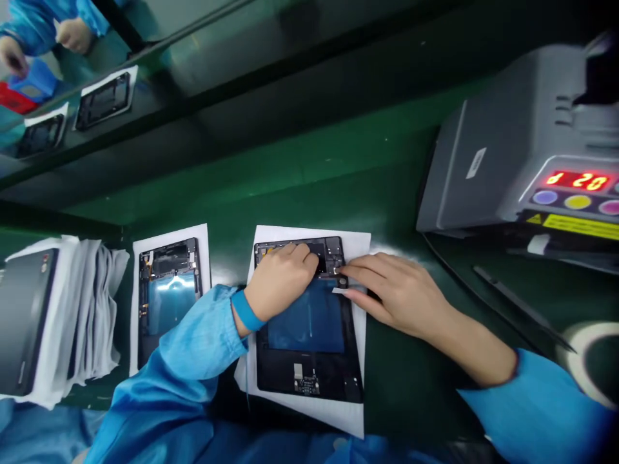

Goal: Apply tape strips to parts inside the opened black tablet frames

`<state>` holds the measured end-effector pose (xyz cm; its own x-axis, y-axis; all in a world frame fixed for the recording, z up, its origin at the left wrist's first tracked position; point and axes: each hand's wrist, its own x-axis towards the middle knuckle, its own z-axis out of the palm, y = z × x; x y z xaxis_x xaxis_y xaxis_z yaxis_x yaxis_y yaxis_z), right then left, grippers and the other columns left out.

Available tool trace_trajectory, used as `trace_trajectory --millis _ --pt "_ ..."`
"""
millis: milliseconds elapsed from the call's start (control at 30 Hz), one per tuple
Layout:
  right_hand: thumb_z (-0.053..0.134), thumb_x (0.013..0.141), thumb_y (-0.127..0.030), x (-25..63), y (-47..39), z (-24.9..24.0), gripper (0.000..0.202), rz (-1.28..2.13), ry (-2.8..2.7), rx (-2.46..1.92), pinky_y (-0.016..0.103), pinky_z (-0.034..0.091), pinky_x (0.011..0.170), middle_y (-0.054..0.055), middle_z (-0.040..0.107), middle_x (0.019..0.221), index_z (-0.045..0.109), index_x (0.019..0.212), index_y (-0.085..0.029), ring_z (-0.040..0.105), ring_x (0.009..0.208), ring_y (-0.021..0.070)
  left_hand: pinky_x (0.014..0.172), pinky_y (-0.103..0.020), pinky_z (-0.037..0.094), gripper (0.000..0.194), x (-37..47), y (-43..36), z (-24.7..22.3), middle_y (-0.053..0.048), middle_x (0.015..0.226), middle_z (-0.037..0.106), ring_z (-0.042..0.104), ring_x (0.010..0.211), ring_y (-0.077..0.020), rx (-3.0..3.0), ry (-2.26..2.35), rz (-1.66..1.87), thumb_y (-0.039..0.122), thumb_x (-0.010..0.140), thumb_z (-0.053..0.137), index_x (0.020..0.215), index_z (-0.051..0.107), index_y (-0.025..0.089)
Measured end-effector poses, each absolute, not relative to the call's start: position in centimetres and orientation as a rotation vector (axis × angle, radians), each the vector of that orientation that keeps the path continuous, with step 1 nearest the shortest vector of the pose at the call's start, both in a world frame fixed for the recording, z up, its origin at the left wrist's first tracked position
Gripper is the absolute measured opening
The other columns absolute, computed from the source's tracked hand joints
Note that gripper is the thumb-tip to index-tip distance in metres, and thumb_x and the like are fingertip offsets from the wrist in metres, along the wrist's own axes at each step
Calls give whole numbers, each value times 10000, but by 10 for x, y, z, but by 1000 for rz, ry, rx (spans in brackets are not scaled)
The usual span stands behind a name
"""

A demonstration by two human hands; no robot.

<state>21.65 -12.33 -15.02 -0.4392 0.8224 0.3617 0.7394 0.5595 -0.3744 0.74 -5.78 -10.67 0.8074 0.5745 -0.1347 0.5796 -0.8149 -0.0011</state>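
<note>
An opened tablet [309, 370] lies in front of me on white paper sheets, its blue-filmed battery [307, 322] and small circuit boards exposed. My left hand [283, 277], with a blue band at the wrist, is closed over the tablet's upper part. Its fingertips are hidden, so what they hold, if anything, cannot be seen. From the right, my right hand [401, 293] reaches to the tablet's upper right corner. Its index fingertip touches a small part there, and a small white strip [339, 290] sticks out at the thumb tip.
Left of it lies another opened tablet [171, 296] on paper, beside a stack of tablets and paper sheets [87, 309]. A grey machine [488, 142] with a red display, dark tweezers [522, 306] and a tape roll [575, 341] are at right. Beyond a ledge, a co-worker's hands [75, 35] show.
</note>
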Motion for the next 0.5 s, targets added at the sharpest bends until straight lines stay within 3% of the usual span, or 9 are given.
trace_trajectory --millis 367,500 --pt "396 983 -452 209 -121 -152 415 103 -2421 -1352 332 431 708 86 617 938 612 1176 -155 537 813 207 685 -297 476 286 21 -41 -109 -56 824 619 587 768 -183 2966 896 13 226 1006 373 906 627 142" --pt "396 981 -453 208 -121 -153 437 65 -2435 -1360 337 422 700 92 609 947 596 1209 -139 523 811 213 699 -292 485 192 22 -38 -119 -50 860 628 600 787 -180 2821 993 148 224 985 446 953 617 143"
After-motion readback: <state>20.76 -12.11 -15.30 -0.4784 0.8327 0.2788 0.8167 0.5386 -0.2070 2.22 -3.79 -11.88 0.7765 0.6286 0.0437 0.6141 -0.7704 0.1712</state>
